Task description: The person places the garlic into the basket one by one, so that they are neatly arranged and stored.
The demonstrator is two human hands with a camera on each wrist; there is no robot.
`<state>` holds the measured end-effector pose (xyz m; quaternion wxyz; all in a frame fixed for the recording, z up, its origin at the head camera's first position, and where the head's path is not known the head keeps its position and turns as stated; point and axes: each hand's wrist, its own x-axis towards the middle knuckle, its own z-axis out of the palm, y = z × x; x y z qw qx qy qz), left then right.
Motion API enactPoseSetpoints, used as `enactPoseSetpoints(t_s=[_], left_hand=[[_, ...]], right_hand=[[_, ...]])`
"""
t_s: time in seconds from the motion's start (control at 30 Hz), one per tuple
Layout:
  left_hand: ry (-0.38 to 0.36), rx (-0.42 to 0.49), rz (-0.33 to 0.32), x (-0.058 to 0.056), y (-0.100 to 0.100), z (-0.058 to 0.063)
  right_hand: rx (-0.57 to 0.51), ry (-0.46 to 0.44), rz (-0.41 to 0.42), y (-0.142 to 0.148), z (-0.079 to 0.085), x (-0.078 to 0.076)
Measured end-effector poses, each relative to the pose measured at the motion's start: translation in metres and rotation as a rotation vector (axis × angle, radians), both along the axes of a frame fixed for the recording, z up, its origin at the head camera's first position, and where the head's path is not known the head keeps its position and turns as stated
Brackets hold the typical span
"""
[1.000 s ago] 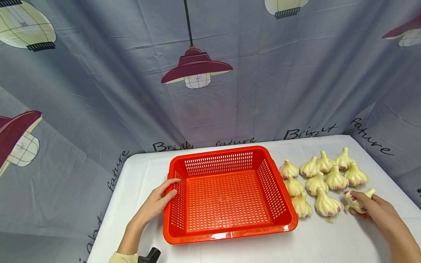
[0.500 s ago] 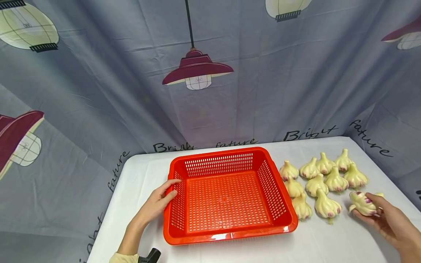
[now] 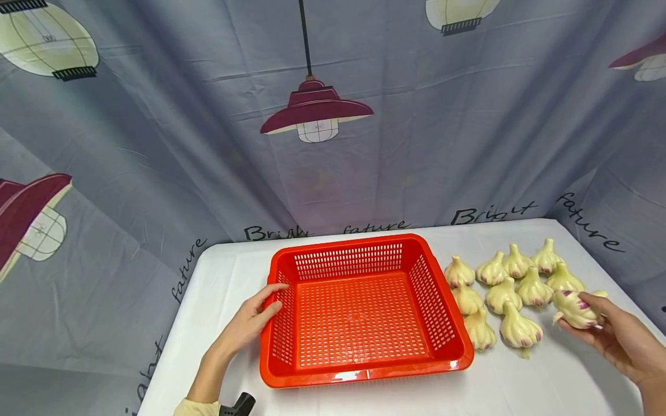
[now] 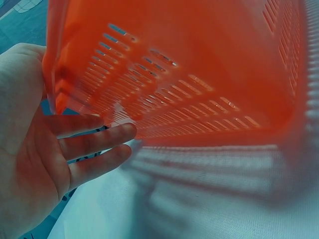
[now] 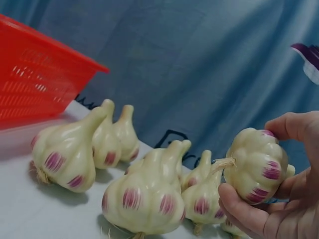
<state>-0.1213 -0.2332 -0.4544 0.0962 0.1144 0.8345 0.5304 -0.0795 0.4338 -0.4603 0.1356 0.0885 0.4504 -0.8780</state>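
A red plastic basket (image 3: 364,370) with slotted walls stands on the white-covered table. At its left side my left hand (image 3: 248,319) holds the rim, with the thumb and one finger reaching over it. In the left wrist view the other fingers (image 4: 97,147) extend along the outside of the slotted wall. On the right, my right hand (image 3: 619,335) grips a garlic bulb (image 5: 256,167) between thumb and fingers, roots pointing left. The held bulb (image 3: 574,310) is above the table, close to the front of the group of loose garlic bulbs (image 3: 522,331).
Several pale garlic bulbs (image 3: 502,294) with purple marks stand in rough rows right of the basket, the nearest ones beside its wall. A grey curtain (image 3: 333,173) printed with lamps hangs behind the white tabletop (image 3: 224,271).
My right hand has lifted the garlic bulb off the table, drawn it slightly right and turned it. The left hand stays at the basket's rim.
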Motion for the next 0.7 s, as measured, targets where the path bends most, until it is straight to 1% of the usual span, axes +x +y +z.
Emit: enactPoseSetpoints(t_s=[0.1, 0.27, 0.33, 0.43, 0.5, 0.57, 0.7], left_hand=[[0.005, -0.004, -0.002, 0.000, 0.000, 0.000], [0.005, -0.001, -0.018, -0.001, -0.001, -0.004], [0.005, 0.002, -0.026, -0.002, -0.001, -0.005], [0.008, 0.006, -0.033, -0.002, -0.001, -0.005], [0.011, 0.006, -0.035, -0.002, 0.000, -0.005], [0.013, 0.007, -0.036, -0.002, 0.000, -0.005], [0.017, 0.010, -0.032, -0.002, 0.000, -0.005]], right_hand=[[0.057, -0.011, 0.026, -0.004, 0.006, -0.005], [0.193, -0.026, 0.030, -0.014, 0.019, -0.016], [0.218, 0.008, 0.051, -0.019, 0.023, -0.020], [0.280, 0.035, 0.078, -0.029, 0.031, -0.028], [0.300, 0.075, 0.106, -0.034, 0.034, -0.033], [0.337, 0.090, 0.120, -0.040, 0.038, -0.037], [0.362, 0.140, 0.156, -0.052, 0.046, -0.045]])
